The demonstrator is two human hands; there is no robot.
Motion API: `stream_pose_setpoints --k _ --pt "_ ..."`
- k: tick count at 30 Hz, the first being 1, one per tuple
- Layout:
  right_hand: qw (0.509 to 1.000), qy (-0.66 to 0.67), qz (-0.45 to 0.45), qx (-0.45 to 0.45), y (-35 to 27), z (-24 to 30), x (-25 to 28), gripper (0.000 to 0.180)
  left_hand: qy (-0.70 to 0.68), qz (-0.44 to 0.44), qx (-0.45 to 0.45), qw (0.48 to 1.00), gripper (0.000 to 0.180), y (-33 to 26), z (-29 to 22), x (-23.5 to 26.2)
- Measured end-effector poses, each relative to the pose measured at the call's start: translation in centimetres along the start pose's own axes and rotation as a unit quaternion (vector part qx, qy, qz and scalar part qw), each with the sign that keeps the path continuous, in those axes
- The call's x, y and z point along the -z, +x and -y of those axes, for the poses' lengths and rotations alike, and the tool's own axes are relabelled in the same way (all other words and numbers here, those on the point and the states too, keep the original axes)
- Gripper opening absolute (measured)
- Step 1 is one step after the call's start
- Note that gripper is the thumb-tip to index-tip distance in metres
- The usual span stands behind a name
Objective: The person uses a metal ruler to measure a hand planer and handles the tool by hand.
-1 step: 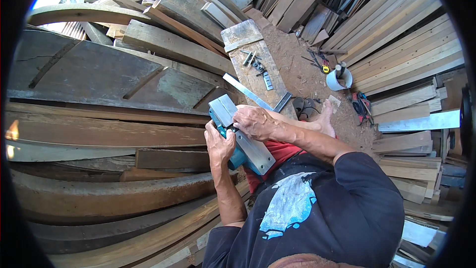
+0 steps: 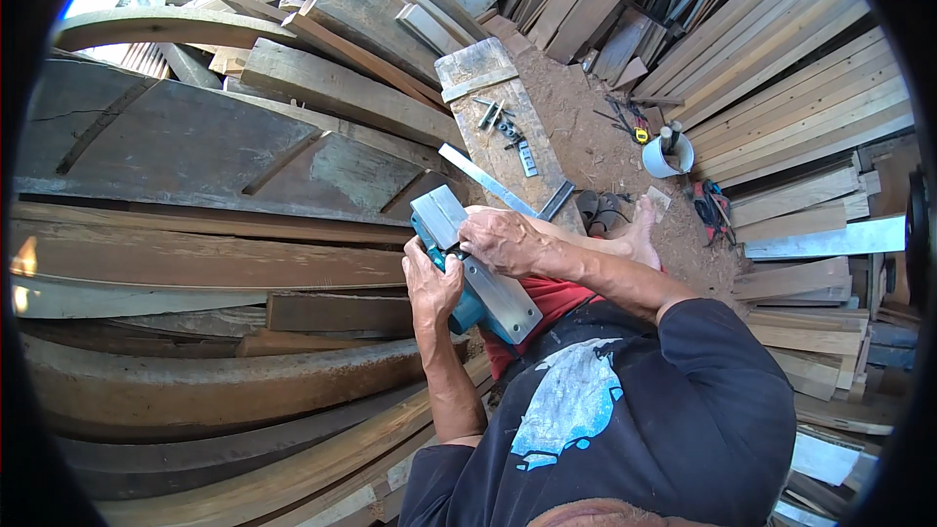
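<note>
A teal electric planer lies upside down over my lap, its grey metal sole facing up. My left hand grips the teal body from the left side. My right hand lies over the middle of the sole, its fingers curled down onto the gap between the two plates. What the fingertips touch there is hidden. My bare foot rests on the dirt just beyond.
A rough plank bench ahead carries small metal parts, with a steel square beside it. A white bucket, sandals and a red tool sit on the dirt. Curved timbers fill the left, stacked planks the right.
</note>
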State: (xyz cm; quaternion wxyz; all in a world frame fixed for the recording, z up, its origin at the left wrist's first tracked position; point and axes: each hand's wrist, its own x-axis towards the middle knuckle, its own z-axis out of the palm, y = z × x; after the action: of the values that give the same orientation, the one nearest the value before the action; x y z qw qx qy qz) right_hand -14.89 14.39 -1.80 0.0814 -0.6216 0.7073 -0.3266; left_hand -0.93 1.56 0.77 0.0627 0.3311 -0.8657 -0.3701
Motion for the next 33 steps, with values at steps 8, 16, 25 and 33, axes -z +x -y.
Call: stream_pose_setpoints --k 8,16,25,33 --pt "1.000 0.003 0.007 -0.028 -0.6 -0.1 0.3 0.015 0.008 0.005 0.008 1.000 0.053 0.0 -0.4 0.2" --pt "0.997 0.034 -0.071 -0.024 -0.6 0.2 0.3 0.014 -0.006 0.009 0.035 0.999 0.058 -0.1 -1.0 0.4" --pt "0.997 0.030 -0.064 -0.029 -0.6 0.2 0.4 0.014 -0.001 0.006 0.024 1.000 0.058 0.0 -0.8 0.2" --pt "0.997 0.031 -0.063 -0.030 -0.7 0.3 0.3 0.013 0.004 0.008 0.013 1.000 0.056 -0.1 -0.9 0.3"
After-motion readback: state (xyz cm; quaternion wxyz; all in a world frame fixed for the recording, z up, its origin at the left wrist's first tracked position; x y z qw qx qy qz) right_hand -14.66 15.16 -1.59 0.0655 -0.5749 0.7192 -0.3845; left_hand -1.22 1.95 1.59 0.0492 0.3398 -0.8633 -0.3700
